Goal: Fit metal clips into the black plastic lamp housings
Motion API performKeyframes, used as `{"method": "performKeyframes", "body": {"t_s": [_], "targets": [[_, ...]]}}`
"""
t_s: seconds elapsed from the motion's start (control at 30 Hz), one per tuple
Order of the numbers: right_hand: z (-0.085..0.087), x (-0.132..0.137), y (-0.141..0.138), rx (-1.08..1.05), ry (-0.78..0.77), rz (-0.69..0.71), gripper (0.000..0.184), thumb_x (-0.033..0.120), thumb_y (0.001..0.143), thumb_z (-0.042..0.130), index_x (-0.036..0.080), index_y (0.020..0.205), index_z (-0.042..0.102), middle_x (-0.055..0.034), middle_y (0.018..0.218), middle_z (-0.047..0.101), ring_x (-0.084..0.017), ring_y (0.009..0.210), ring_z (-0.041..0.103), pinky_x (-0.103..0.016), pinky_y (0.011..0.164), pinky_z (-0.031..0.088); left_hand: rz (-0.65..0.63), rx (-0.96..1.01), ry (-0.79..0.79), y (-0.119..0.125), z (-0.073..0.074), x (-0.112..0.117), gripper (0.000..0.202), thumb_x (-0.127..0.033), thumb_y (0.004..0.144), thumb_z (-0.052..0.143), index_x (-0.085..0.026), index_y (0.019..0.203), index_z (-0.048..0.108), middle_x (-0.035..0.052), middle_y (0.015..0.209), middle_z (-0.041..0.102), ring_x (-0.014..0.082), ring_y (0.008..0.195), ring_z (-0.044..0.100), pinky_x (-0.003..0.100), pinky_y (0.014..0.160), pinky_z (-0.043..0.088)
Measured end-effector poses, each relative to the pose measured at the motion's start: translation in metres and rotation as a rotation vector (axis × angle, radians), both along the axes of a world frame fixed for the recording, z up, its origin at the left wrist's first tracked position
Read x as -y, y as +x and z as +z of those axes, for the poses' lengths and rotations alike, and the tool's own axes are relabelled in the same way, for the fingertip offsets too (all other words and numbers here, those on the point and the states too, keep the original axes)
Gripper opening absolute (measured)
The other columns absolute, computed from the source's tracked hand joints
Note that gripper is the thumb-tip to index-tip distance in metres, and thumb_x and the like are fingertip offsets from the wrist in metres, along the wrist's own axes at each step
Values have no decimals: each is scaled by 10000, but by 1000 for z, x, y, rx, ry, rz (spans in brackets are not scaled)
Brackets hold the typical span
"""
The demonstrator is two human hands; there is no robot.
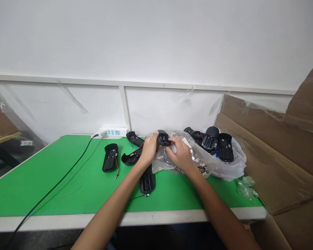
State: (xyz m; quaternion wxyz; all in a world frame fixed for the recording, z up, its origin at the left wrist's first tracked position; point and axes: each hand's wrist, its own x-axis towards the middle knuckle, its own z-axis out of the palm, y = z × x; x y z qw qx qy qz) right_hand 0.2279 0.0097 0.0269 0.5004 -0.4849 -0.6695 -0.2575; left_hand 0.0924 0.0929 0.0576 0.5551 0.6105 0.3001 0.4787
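Between both hands, above the clear plastic bag (164,161), is a black plastic housing (163,138) with a rounded top. My left hand (150,147) grips it from the left side. My right hand (181,151) has its thumb and fingertips closed on its right edge; any small part in that pinch is hidden. Below my left wrist lies another black housing with long slots (147,182). Partly behind the left hand is a curved black housing (130,158) with thin wires. Small metal pieces (202,169) show in the bag.
A black housing with red wires (111,158) lies left on the green table (54,166). More housings (225,147) rest on a white bag (232,172) at right. A black cable (59,182) runs from the power strip (117,132). Cardboard (253,149) borders the right side.
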Motion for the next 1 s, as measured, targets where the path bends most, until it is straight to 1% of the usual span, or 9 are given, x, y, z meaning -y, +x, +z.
{"method": "performKeyframes", "body": {"t_s": [0.1,0.27,0.4,0.57,0.63,0.73,0.83,0.9,1.0], "targets": [[1,2,1,16,-9,0,193,279,985,623,216,1162,578,-77,979,739,-242,883,735,-373,768,591,7,-21,45,0,0,1,528,-680,883,554,-233,624,443,-44,545,373,129,553,354,273,535,303],[2,6,0,-20,-140,-60,448,558,896,739,207,1124,579,-82,978,733,-271,869,731,-382,741,570,92,-129,211,0,0,5,574,-720,901,504,-231,623,390,-27,601,386,139,610,352,284,571,290],[2,4,-2,-34,-213,-147,348,497,911,690,209,1070,575,-78,953,707,-273,858,712,-372,718,540,98,-173,269,0,0,7,565,-710,921,473,-235,627,387,-24,604,388,149,613,358,293,586,283],[2,0,-5,-58,-200,-192,242,375,902,665,210,1061,588,-98,992,722,-279,905,705,-383,767,550,89,-166,332,-1,1,9,473,-598,966,498,-223,680,476,-16,631,472,165,639,445,283,622,346],[3,0,-5,-89,-164,-179,184,327,912,650,219,1051,597,-111,1071,738,-275,966,710,-388,823,558,84,-204,397,-1,0,10,411,-539,997,487,-211,766,572,10,706,593,186,701,541,286,674,409],[6,-1,-1,-144,-94,-174,122,302,923,649,234,1012,601,-116,1163,743,-272,1044,712,-402,907,559,50,-273,537,-1,-4,11,378,-466,1045,438,-188,1100,689,91,1079,761,244,1001,682,347,918,499],[9,-1,7,-202,-28,-212,147,321,913,668,238,1003,586,-125,1173,742,-279,1068,713,-420,949,555,23,-351,685,-1,-9,13,465,-435,1073,414,-178,1418,590,143,1436,674,271,1304,627,430,1147,439],[10,-2,13,-242,8,-243,166,331,909,666,236,1015,579,-131,1175,738,-278,1064,715,-422,949,555,20,-408,761,-1,-12,15,517,-434,1079,415,-167,1511,513,162,1518,616,277,1370,594,456,1187,424],[11,-3,23,-305,46,-272,198,349,901,674,230,1028,579,-120,1125,742,-273,1033,720,-415,928,559,13,-478,832,-1,-14,18,550,-430,1081,419,-148,1551,462,181,1546,587,288,1413,568,470,1201,427]]}}
